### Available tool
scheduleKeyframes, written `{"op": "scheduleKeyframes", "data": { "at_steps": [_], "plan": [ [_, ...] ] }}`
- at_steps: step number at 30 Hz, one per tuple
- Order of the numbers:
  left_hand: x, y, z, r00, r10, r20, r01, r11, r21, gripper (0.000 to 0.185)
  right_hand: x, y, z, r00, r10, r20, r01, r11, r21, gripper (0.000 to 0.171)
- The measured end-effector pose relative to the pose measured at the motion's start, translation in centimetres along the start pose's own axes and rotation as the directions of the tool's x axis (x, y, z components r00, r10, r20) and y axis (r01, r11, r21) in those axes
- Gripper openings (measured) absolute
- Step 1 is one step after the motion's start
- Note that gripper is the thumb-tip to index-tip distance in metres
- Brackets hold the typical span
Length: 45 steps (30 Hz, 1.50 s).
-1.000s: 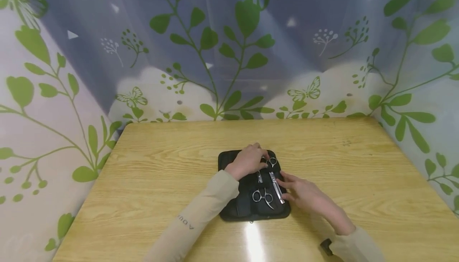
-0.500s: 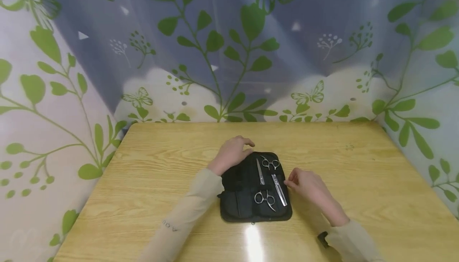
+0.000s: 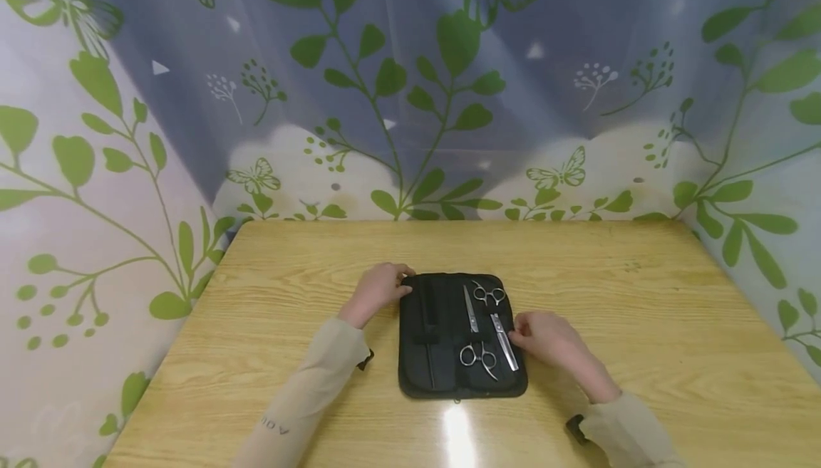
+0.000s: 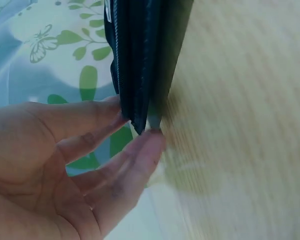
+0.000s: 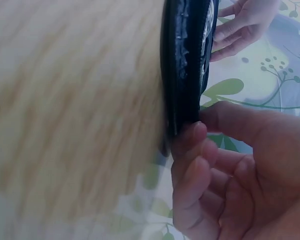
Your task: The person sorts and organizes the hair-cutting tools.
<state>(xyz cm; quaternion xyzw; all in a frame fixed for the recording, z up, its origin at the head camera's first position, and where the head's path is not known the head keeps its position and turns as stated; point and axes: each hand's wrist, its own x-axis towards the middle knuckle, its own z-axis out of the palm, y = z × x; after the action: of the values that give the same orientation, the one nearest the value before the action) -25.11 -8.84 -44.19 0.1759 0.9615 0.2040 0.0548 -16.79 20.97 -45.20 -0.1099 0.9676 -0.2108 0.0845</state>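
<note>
1. While the black case (image 3: 413,375) lies spread flat on the wooden table (image 3: 609,297), both hands have it by the edges, one on each side.
2. Left hand (image 3: 375,288) is at the far left corner: thumb on one face, fingertips on the other, so just a small pinch with only the edge between them.
3. Right hand (image 3: 550,340) has the right edge, around halfway down. Its fingers are curled in and the thumb closes against them on the rim.
4. Case's right half: two silver scissors side by side, one pair (image 3: 471,308) with its handles at the near end, the other (image 3: 505,343) with handles at the far end.
5. Left half: a slim dark tool (image 3: 429,311) with a thin tail pointing toward the person.
6. Behind the table hangs a leaf-print cloth (image 3: 359,140).
</note>
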Motion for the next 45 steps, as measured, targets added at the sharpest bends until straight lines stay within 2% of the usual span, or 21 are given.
{"op": "scheduleKeyframes", "data": {
  "at_steps": [5, 10, 22, 26, 32, 41, 45],
  "plan": [
    [-0.6, 0.0, 0.1, 1.0, 0.011, -0.003, -0.011, 0.999, -0.039, 0.037, 0.0, 0.0, 0.2, 0.999, -0.008, -0.045, 0.008, 1.0, 0.015, 0.017],
    [-1.2, 0.1, 0.2, 1.0, -0.02, 0.005, 0.021, 0.999, -0.049, 0.041, -0.1, 0.0, 0.0, 0.992, -0.004, -0.13, 0.006, 1.0, 0.014, 0.012],
    [-2.2, 0.4, 0.5, 0.997, -0.076, 0.013, 0.076, 0.994, -0.083, 0.045, 0.4, -1.1, -1.4, 0.934, -0.029, -0.356, 0.027, 1.0, -0.012, 0.014],
    [-2.4, 0.4, 0.5, 0.994, -0.104, 0.015, 0.105, 0.99, -0.093, 0.046, 0.6, -1.8, -1.8, 0.929, -0.051, -0.368, 0.044, 0.999, -0.028, 0.016],
    [-2.6, 0.3, 0.7, 0.991, -0.134, 0.025, 0.136, 0.984, -0.116, 0.046, 0.9, -2.6, -2.2, 0.929, -0.028, -0.368, 0.033, 0.999, 0.006, 0.015],
    [-3.7, 0.6, 0.9, 0.99, -0.137, 0.033, 0.14, 0.986, -0.095, 0.045, 1.5, -4.2, -3.1, 0.9, -0.086, -0.427, 0.092, 0.996, -0.005, 0.014],
    [-3.9, 1.0, 1.1, 0.99, -0.141, 0.018, 0.142, 0.987, -0.071, 0.045, 1.6, -4.9, -3.1, 0.888, -0.119, -0.444, 0.128, 0.992, -0.01, 0.015]
  ]
}}
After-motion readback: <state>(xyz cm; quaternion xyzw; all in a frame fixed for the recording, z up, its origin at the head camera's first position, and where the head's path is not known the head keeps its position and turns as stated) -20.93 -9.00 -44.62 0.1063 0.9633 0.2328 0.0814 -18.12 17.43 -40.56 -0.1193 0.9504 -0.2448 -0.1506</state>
